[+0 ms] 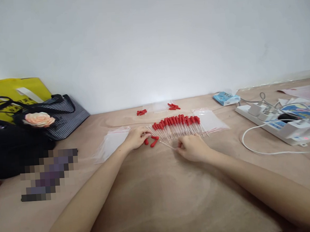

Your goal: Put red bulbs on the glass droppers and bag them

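My right hand (194, 148) is closed on the end of a thin clear tube (167, 145), which points to the left. My left hand (137, 137) has its fingers pressed together beside a few loose red rubber bulbs (154, 141); whatever is between its fingertips is too small to make out. Behind both hands lies a fanned row of clear droppers with red bulbs (175, 121), bulbs toward the wall. Clear plastic bags (114, 142) lie to the left of my left hand, and another stack of clear bags (212, 120) is right of the row.
Small piles of red bulbs (142, 112) lie near the wall. At the right are a blue tissue pack (226, 98) and a power strip (267, 123) with cables. Striped (63, 118) and yellow bags (33, 86) stand at the left, near a pixelated object (52, 174).
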Action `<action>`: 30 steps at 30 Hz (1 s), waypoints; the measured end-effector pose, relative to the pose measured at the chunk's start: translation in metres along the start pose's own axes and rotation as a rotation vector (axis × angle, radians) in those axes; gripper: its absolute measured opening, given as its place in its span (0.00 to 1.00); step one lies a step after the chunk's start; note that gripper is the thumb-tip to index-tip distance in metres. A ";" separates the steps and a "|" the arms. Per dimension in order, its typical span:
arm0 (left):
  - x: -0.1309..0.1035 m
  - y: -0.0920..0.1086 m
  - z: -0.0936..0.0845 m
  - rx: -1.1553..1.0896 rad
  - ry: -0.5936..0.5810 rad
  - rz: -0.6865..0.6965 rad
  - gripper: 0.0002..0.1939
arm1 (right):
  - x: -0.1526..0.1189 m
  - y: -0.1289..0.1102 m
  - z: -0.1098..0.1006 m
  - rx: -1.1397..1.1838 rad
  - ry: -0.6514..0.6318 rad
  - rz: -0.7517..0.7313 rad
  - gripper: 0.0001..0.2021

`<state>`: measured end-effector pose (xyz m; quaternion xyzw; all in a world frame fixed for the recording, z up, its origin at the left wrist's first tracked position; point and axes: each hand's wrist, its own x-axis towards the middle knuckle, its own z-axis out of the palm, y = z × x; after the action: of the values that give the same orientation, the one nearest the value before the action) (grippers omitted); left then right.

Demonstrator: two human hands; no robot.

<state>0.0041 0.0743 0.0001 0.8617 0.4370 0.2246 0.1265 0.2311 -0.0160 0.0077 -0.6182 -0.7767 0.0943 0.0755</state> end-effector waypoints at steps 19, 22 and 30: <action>-0.024 0.042 0.012 -0.214 0.211 0.090 0.06 | 0.010 0.020 0.034 0.118 0.227 -0.146 0.07; -0.049 0.048 0.011 -0.225 0.042 0.224 0.07 | 0.010 0.033 0.036 0.214 0.277 -0.298 0.07; -0.074 0.048 0.015 -0.077 0.050 0.343 0.11 | 0.007 0.033 0.040 0.025 0.423 -0.576 0.13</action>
<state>0.0069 -0.0141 -0.0137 0.9123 0.2776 0.2811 0.1082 0.2513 -0.0039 -0.0390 -0.3789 -0.8850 -0.0515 0.2658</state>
